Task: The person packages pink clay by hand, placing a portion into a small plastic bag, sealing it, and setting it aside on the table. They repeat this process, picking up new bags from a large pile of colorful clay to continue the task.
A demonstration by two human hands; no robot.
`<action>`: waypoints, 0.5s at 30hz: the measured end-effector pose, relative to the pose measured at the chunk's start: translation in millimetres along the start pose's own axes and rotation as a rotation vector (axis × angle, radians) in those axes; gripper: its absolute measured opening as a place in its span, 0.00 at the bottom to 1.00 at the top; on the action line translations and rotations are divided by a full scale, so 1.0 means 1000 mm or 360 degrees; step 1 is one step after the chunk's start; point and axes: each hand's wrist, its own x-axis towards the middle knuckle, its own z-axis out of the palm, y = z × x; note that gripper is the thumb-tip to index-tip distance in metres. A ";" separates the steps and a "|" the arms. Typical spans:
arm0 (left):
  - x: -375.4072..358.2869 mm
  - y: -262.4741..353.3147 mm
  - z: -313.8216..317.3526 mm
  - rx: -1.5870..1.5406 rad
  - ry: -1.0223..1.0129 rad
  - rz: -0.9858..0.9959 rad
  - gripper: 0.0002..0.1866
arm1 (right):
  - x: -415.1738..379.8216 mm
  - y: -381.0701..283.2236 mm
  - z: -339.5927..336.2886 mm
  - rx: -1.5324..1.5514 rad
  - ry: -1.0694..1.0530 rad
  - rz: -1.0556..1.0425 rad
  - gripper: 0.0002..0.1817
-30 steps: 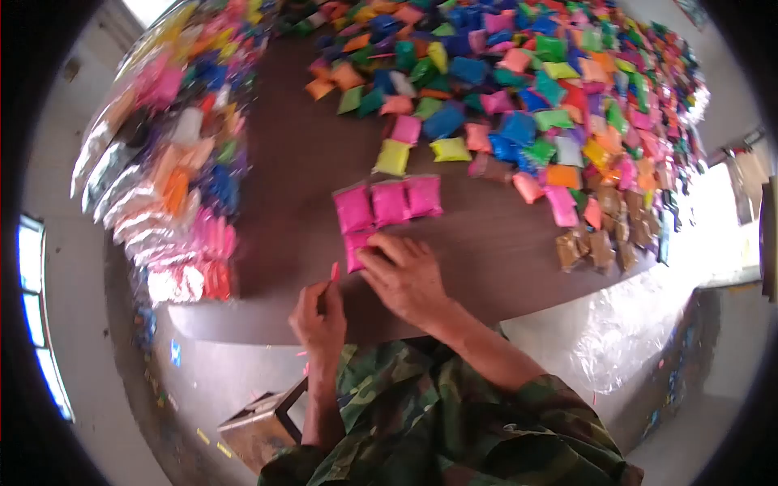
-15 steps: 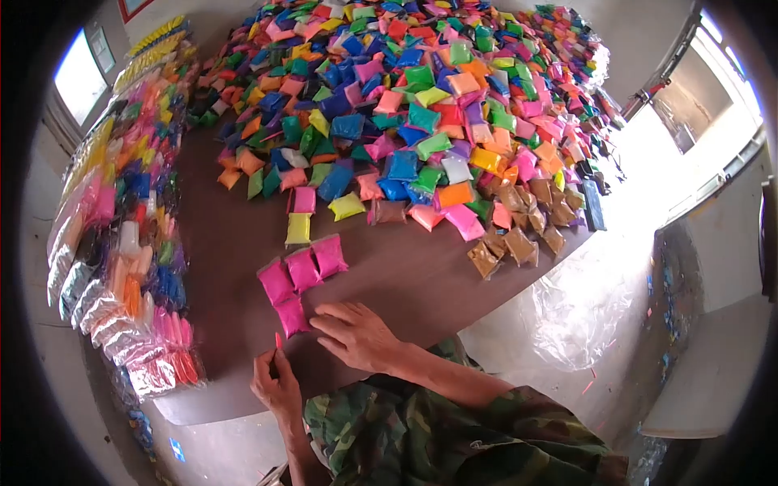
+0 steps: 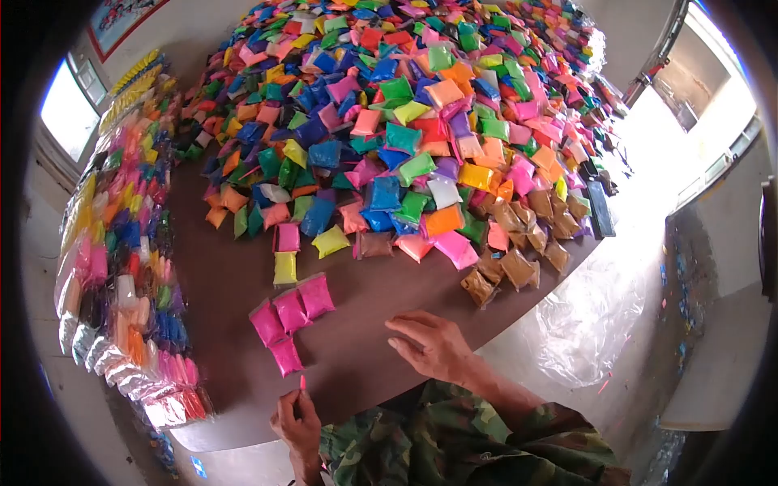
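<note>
My left hand [image 3: 297, 421] is at the table's near edge, thumb and fingers pinched on a small red stick [image 3: 303, 382] whose tip points up and away from me. Just beyond that tip lie several magenta packets [image 3: 285, 356], one nearest me and the others in a slanting row touching it. My right hand [image 3: 433, 348] hovers over the brown table [image 3: 356, 356] to the right of them, fingers apart and nothing in it. A yellow packet [image 3: 285, 268] and a pink packet [image 3: 287, 237] lie in line farther back.
A big heap of coloured packets [image 3: 405, 162] covers the table's far side. Brown packets [image 3: 519, 267] gather at the right edge beside a dark blue block [image 3: 600, 208]. Long clear bags of coloured pieces [image 3: 134, 283] line the left side. Clear plastic [image 3: 579, 324] lies at right.
My right hand has moved right, away from the magenta packets. My left hand still pinches the red stick. The view has tilted up slightly, so things on the table appear lower.
</note>
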 end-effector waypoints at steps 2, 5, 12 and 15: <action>0.001 0.011 0.010 -0.0040 -0.0055 0.0126 0.03 | 0.001 0.005 -0.014 -0.0043 0.0035 0.0009 0.16; 0.000 0.021 0.024 -0.0049 -0.0122 0.0249 0.03 | 0.003 0.008 -0.033 -0.0064 0.0101 0.0058 0.15; 0.007 0.025 0.028 0.0008 -0.0220 0.0142 0.03 | 0.009 0.029 -0.077 -0.0414 0.0347 0.0246 0.10; 0.006 0.025 0.029 0.0007 -0.0229 0.0125 0.03 | 0.029 0.054 -0.106 -0.0882 0.0399 0.0216 0.06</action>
